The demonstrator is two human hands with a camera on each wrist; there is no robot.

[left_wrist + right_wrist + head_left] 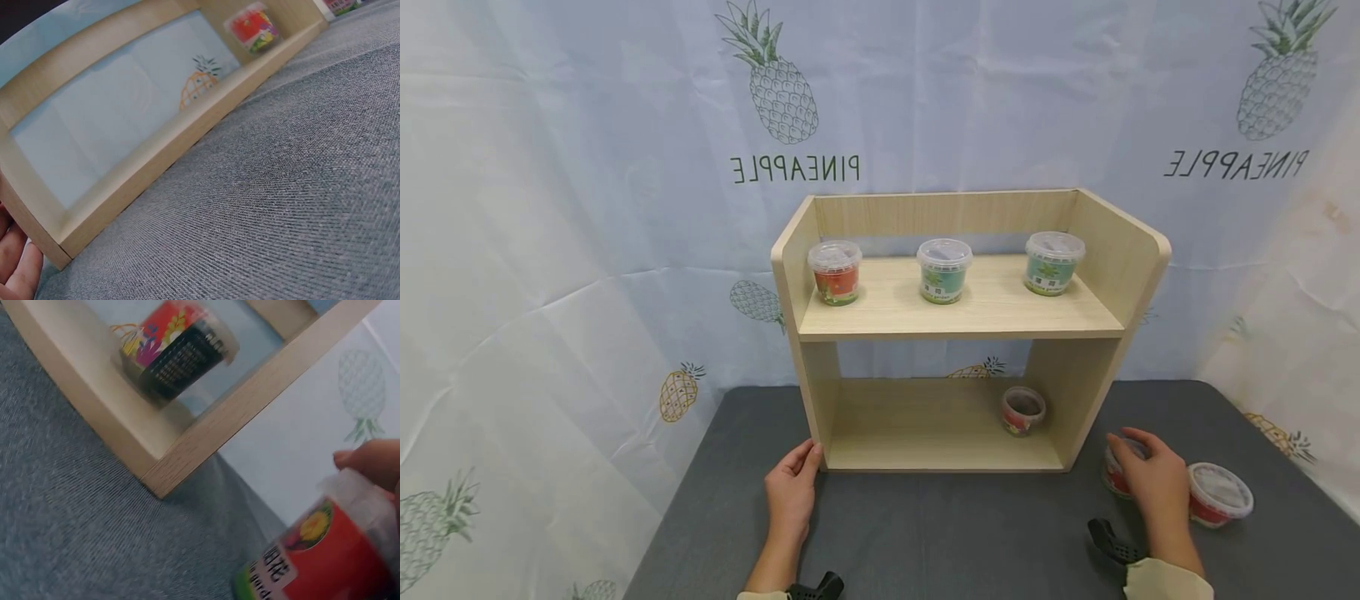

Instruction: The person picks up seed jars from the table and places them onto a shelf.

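Observation:
My left hand (792, 490) rests its fingertips against the outer left side of a light wooden two-tier shelf (940, 467), down at its front corner. In the left wrist view its fingers (14, 259) lie beside that panel. To the right of the shelf, my right hand (1157, 479) grips a red-labelled plastic cup (1116, 477) with a clear lid near its top. The right wrist view shows this cup (337, 556) tilted, its flower picture facing the camera. Another red-labelled cup (1022, 412) stands on the lower tier at the right.
A third red lidded cup (1219, 496) sits on the dark grey table (940, 542), right of my right hand. On the upper tier stand an orange-red cup (837, 273) and two green ones (943, 271). A pineapple-print cloth (587, 208) hangs behind.

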